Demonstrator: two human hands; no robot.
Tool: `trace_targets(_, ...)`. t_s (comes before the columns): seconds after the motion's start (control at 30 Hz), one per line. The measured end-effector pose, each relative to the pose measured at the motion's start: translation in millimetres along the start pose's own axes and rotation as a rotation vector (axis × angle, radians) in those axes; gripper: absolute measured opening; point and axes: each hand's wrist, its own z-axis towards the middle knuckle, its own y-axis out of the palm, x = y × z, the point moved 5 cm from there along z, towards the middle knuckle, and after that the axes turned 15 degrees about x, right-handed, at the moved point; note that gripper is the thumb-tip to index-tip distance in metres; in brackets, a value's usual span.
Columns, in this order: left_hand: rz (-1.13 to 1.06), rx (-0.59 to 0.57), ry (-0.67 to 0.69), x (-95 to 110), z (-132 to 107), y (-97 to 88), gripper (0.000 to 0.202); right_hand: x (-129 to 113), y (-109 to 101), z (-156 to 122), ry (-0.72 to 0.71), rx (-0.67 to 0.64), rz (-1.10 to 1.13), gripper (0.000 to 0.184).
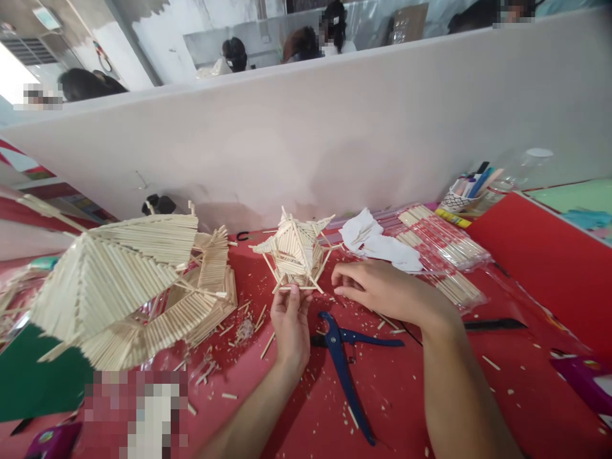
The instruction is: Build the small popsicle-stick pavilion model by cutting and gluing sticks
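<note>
A small pavilion model of thin wooden sticks, with a pointed roof, sits upright near the middle of the red tabletop. My left hand pinches its lower front edge between thumb and fingers. Just right of the model, my right hand hovers with its fingers loosely bent and apart, and I see nothing in them. Below the hands lie blue-handled cutters, their handles spread. A larger stick model with a broad slatted roof stands at the left.
White crumpled tissue and plastic packs of sticks lie behind my right hand. A pen cup and a red board are farther right. Stick scraps litter the red table. A pale partition rises behind; people sit beyond it.
</note>
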Motion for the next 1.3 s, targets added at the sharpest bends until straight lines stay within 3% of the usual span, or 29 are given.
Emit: trace_targets(1.3, 0.150, -0.095, 0.092, 1.0, 2.8, 3.0, 0.035, -1.6, 1.1, -1.4, -0.003, -0.028, -0.026, 0.014)
